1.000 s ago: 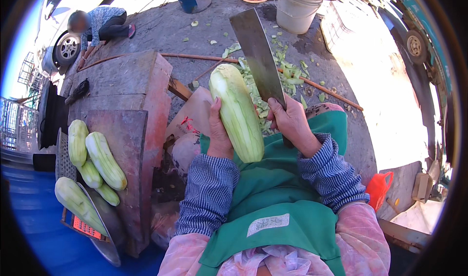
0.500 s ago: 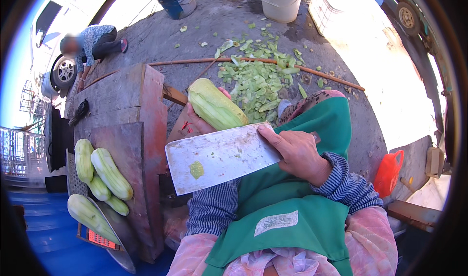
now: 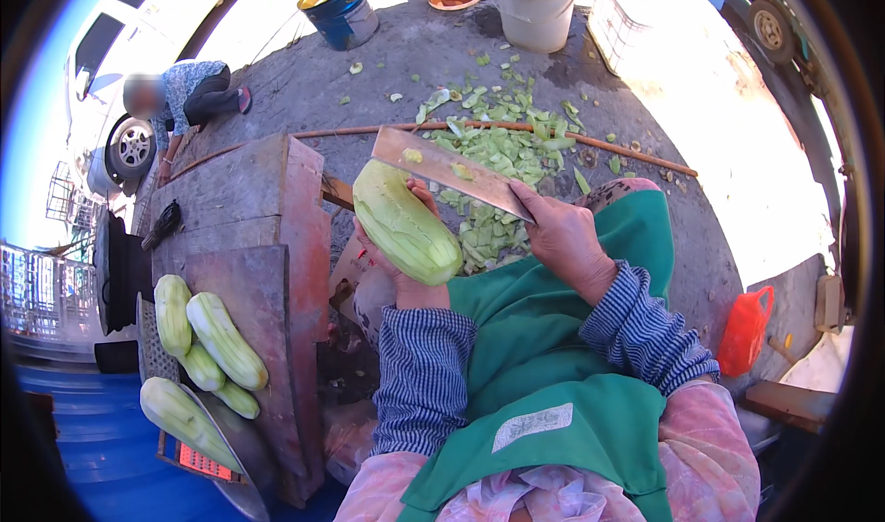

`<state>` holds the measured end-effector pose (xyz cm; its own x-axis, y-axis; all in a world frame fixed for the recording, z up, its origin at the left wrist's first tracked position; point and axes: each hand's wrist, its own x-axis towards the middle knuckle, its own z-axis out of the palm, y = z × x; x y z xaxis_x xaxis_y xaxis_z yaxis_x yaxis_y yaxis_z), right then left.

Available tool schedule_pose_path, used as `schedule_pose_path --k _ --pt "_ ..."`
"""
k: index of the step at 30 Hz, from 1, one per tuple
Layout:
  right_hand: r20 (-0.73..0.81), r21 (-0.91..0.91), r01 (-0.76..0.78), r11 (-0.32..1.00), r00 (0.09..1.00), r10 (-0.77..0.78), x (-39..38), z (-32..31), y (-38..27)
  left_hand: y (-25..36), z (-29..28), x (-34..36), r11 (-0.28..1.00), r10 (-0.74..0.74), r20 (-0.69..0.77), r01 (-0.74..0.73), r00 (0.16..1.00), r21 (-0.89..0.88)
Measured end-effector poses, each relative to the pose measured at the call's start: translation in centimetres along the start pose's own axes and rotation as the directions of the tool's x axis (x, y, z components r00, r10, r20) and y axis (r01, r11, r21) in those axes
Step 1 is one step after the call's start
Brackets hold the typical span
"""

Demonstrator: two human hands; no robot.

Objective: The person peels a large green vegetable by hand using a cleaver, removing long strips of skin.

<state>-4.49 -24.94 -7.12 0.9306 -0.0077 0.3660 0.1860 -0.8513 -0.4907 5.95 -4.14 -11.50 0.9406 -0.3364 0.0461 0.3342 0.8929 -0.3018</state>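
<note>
My left hand is wrapped round a peeled pale green squash, holding it tilted in front of me; fingertips show along its far right side. My right hand grips a cleaver, its handle mostly hidden in the fist. The wide blade reaches over the squash's upper end, seen narrow, with green bits stuck to it. Whether the edge touches the skin I cannot tell. Beyond my knees, a heap of green peelings lies on the ground.
Several peeled squashes lie on a metal tray at left, beside a wooden bench. A long stick crosses the peelings. Buckets stand far off. A red plastic container is at right. Another person crouches at far left.
The cleaver has risen from in front of the squash to its upper end, turning from broad face to narrow. The squash is now tilted more upright in my left hand.
</note>
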Motion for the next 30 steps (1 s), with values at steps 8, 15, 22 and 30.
schedule_pose_path --k 8,15,22,30 --pt "0.069 0.066 0.319 0.946 0.944 -0.323 -2.0 -2.8 -3.4 3.0 -2.0 0.5 0.966 -0.253 -0.029 0.254 0.967 0.047" --pt "0.08 0.051 0.355 0.934 0.93 -0.358 -1.5 -3.2 -3.9 2.9 -2.1 0.5 0.974 -0.166 -0.091 0.178 0.982 0.137" --pt "0.132 0.031 0.364 0.931 0.922 -0.365 -0.7 -3.4 -2.5 1.6 -0.5 0.0 0.979 -0.203 -0.16 0.203 0.966 -0.018" --pt "0.047 0.136 0.145 0.98 0.987 -0.152 -1.3 -3.6 -0.6 3.1 -3.8 0.4 0.981 -0.017 -0.305 0.075 0.952 0.181"
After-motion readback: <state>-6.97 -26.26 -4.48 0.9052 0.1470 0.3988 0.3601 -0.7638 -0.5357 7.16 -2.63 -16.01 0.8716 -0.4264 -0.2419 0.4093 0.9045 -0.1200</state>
